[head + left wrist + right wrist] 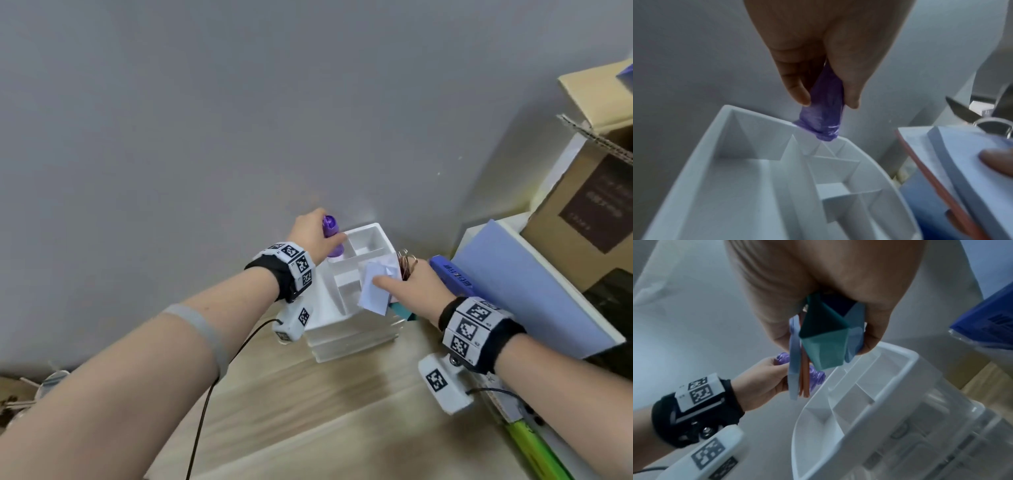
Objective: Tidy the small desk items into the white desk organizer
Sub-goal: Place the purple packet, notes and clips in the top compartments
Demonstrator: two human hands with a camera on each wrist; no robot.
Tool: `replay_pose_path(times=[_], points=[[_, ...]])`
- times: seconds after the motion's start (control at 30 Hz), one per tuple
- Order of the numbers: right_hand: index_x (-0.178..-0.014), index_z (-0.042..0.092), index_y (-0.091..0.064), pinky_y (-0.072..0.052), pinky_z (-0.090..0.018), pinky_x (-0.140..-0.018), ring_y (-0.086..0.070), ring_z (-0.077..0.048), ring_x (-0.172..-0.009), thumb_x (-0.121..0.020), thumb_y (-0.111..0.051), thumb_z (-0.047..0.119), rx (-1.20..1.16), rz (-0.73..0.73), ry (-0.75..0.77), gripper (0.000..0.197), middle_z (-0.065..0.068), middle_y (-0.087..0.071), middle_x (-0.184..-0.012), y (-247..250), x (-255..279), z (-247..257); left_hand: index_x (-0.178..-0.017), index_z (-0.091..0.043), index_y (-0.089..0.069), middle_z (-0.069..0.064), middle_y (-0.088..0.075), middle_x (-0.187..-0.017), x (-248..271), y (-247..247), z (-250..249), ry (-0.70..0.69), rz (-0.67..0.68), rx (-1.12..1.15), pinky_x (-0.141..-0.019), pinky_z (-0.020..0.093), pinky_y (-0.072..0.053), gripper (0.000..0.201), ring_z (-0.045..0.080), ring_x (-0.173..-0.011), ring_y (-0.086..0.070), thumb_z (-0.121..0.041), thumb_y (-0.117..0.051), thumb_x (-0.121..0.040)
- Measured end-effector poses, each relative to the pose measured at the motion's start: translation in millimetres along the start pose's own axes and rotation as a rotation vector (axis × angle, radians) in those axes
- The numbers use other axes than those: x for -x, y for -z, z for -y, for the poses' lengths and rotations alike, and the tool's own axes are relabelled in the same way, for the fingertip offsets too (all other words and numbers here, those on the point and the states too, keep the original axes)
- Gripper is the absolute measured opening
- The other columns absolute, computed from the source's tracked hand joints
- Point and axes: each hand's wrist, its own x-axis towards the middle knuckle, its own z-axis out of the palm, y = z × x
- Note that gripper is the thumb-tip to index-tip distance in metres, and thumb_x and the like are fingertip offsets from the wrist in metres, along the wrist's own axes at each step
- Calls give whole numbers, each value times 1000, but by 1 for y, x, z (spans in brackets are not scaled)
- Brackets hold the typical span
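The white desk organizer [368,236] stands against the grey wall, its compartments seen in the left wrist view [748,170] and the right wrist view [898,386]. My left hand [317,234] grips a purple roll [331,236] upright at the organizer's back left corner; its lower end [823,123] touches the rim there. My right hand [416,287] pinches a stack of paper pads [375,287], light blue, orange and teal [824,344], over the organizer's right side. Some brown ring clips [407,262] stick up past the pads.
A blue stapler [452,275] lies right of the organizer beside a light blue board [534,291]. Cardboard boxes [582,192] are stacked at the far right. A green item [537,452] lies at the lower right on the wooden desk [325,411].
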Motion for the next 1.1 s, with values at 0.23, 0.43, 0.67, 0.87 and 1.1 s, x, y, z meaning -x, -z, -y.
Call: replay_pose_path(times=[0.23, 0.43, 0.67, 0.87, 1.1], points=[[-93, 17, -72, -58, -42, -70, -65, -29, -75, -79, -70, 19, 196, -67, 180, 15, -8, -70, -77, -2, -42, 23, -103, -18, -55, 9, -68, -95, -8, -27, 18, 27, 40, -140, -73, 41, -56, 44, 33, -84, -64, -43, -75, -73], [-78, 39, -68, -55, -25, -59, -63, 0, -61, -81, -75, 13, 219, 121, 206, 27, 9, -68, -71, -13, -53, 37, -114, -12, -52, 5, -58, -104, 3, -16, 30, -52, -4, -80, -78, 37, -48, 37, 26, -89, -57, -25, -55, -79], [-90, 17, -65, -61, -42, -67, -71, -22, -76, -75, -79, 25, 309, 244, 246, 22, -4, -72, -81, -65, -58, 41, -118, -20, -61, -2, -67, -96, 37, 11, 64, -157, 244, 59, -78, 32, -52, 31, 17, -82, -62, -29, -62, -88], [-99, 11, -58, -54, -40, -77, -65, -28, -87, -80, -73, 26, 563, 153, 259, 29, -7, -69, -93, -83, -58, 29, -109, -17, -67, 7, -71, -92, 41, 8, 85, -267, 243, -212, -78, 40, -48, 38, 30, -91, -60, -39, -49, -84], [-104, 12, -66, -51, -37, -80, -60, -26, -90, -87, -67, 26, 669, 132, 368, 22, -5, -61, -94, -80, -55, 24, -108, -22, -65, 0, -66, -88, 42, -5, 86, -347, 248, -666, -104, 44, -27, 29, 29, -104, -47, -31, -45, -90]])
